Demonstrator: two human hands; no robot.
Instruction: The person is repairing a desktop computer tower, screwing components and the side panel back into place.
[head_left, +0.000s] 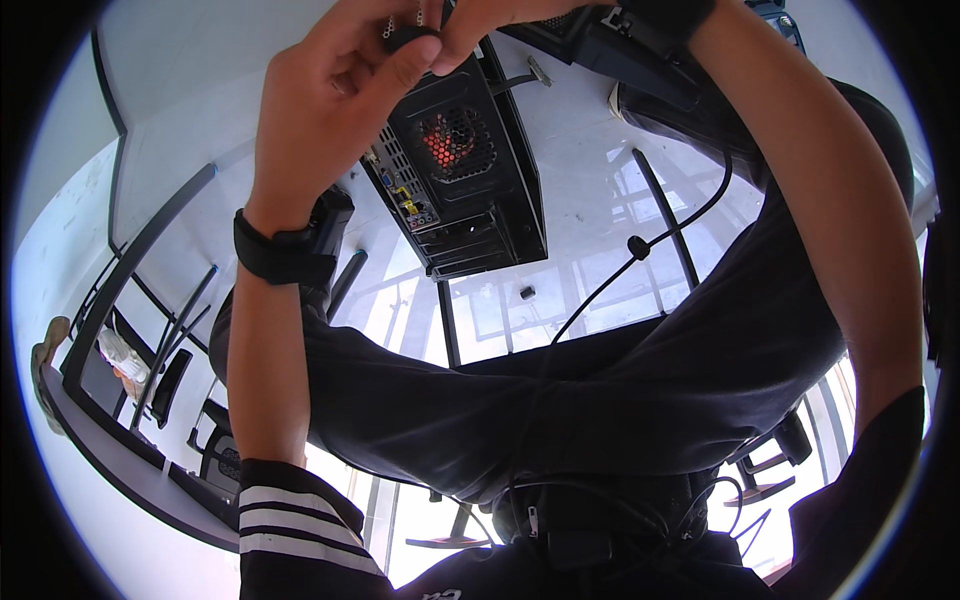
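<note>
At the upper edge, my left hand [345, 85] is closed, its thumb and fingers pinching a small black piece [408, 38] whose kind I cannot make out. My right hand [490, 22] meets it there, fingertips pressed together against the left thumb; the picture's edge cuts it off, and what it grips is hidden. Just beneath both hands lies a black desktop computer case [520, 190]. Its back shows a honeycomb fan grille [455, 143] with a reddish glow, and a panel of ports [405, 195] with blue and yellow sockets.
Right of the case, a short dark cable with a plug [540, 71] sticks out. Another black cable [600, 285] with a round bead runs across my legs. A small black object [527, 293] lies on the glossy floor. Black furniture bars [150, 240] stand at the left.
</note>
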